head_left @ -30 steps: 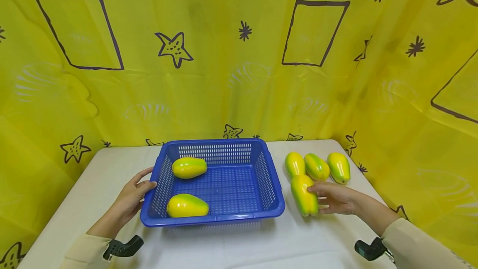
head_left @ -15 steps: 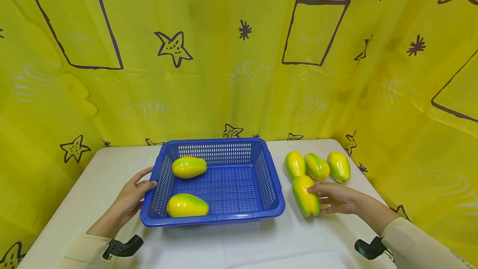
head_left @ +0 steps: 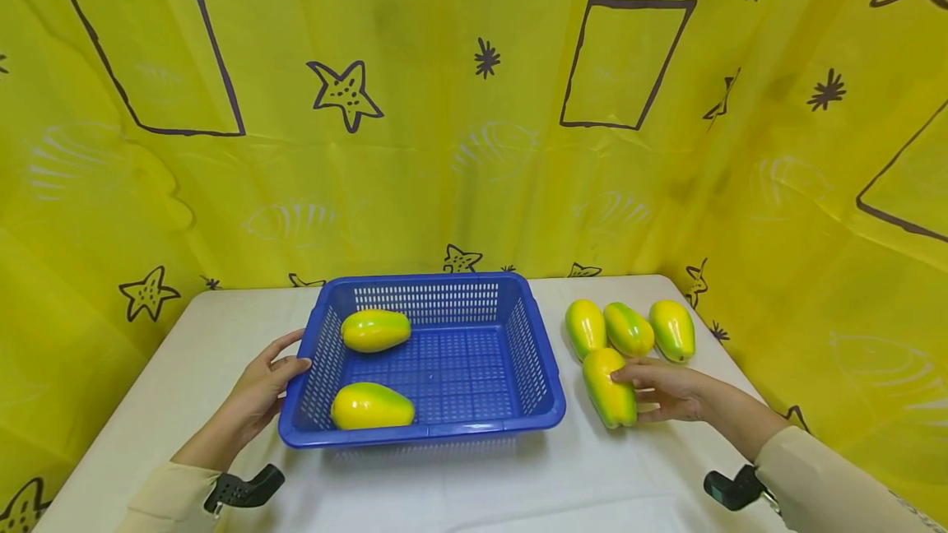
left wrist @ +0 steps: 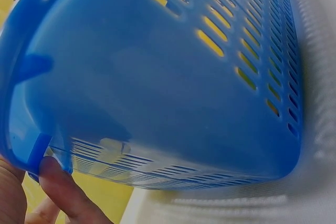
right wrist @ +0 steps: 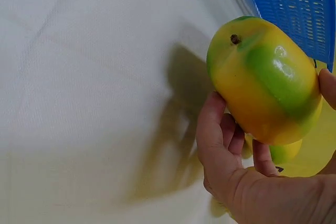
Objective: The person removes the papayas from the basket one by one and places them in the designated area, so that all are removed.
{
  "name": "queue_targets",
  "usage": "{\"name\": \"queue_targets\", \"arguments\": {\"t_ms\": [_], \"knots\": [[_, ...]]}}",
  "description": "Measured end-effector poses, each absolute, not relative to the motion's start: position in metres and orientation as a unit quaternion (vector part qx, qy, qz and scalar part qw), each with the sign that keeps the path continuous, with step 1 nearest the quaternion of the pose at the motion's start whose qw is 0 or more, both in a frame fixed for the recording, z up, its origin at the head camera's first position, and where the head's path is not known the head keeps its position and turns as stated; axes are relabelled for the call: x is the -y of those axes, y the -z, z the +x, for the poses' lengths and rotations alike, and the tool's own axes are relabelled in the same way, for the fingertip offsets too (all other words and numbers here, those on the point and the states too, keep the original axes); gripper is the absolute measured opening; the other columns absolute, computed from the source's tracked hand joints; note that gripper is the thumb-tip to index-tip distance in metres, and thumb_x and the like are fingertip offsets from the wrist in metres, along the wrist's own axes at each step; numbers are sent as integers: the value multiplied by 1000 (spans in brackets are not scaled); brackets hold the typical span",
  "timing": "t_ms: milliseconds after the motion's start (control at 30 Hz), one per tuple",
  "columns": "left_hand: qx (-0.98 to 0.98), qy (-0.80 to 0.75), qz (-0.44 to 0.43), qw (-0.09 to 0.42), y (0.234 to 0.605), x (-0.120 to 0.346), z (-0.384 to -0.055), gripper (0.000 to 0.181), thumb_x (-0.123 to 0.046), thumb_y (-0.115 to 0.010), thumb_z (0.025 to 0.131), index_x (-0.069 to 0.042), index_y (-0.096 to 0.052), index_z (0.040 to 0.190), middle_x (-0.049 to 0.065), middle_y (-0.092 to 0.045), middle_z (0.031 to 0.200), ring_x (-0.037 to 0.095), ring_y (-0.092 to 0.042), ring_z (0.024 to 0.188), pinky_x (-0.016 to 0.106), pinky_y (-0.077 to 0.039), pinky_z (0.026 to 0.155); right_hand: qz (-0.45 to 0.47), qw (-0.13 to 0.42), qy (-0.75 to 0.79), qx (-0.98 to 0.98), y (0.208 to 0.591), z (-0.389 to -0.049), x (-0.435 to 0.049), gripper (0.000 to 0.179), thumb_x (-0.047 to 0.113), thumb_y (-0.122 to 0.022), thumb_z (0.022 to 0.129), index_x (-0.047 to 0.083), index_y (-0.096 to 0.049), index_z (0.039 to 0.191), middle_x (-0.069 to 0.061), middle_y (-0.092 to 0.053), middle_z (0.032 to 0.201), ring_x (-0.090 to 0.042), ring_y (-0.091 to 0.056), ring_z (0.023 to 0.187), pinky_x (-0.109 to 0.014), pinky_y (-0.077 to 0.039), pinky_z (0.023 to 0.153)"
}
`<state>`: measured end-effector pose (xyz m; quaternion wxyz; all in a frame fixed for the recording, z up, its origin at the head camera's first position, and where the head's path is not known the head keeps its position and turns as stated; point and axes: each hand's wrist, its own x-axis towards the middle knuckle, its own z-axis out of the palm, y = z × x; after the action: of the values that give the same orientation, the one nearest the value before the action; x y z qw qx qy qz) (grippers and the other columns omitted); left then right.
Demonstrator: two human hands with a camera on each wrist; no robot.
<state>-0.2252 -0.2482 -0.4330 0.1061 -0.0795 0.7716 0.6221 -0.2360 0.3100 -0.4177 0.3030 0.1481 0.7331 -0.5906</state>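
Observation:
A blue plastic basket [head_left: 462, 360] with slotted walls stands on the table. Its left rim is pinched by my left hand [head_left: 261, 389], thumb on top; the left wrist view shows the fingers [left wrist: 68, 192] at the rim's edge. Two yellow-green papayas lie inside, one at the back left [head_left: 375, 331] and one at the front left [head_left: 372, 406]. To the right of the basket, my right hand [head_left: 666, 391] grips another papaya [head_left: 609, 389] between thumb and fingers. In the right wrist view that papaya [right wrist: 268, 77] is above the cloth, its shadow beside it.
Behind the gripped papaya, more papayas lie on the table: one at the left [head_left: 585, 326], one in the middle [head_left: 629, 330] and one at the right [head_left: 672, 331]. A white cloth [head_left: 474, 484] covers the table. A yellow patterned curtain [head_left: 415, 187] hangs behind and at the sides.
My right hand's papaya has shifted very slightly to the right. The left hand and the basket have stayed where they were.

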Motion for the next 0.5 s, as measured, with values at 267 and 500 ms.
{"name": "queue_targets", "arguments": {"t_ms": [267, 500], "knots": [[-775, -619, -80, 103, 432, 248, -225, 71, -19, -53, 99, -12, -15, 158, 18, -58, 129, 14, -62, 97, 36, -59, 85, 144, 306, 580, -741, 417, -236, -313, 71, 26, -59, 94, -5, -18, 143, -24, -32, 132, -39, -42, 121, -53, -51, 97], [-773, -621, -80, 103, 433, 248, -224, 70, -19, -53, 99, -12, -16, 158, 15, -59, 126, 14, -62, 95, 34, -59, 84, 137, 308, 569, -750, 419, -236, -316, 71, 26, -60, 94, -5, -18, 141, -24, -35, 131, -39, -42, 121, -51, -52, 96]]}}
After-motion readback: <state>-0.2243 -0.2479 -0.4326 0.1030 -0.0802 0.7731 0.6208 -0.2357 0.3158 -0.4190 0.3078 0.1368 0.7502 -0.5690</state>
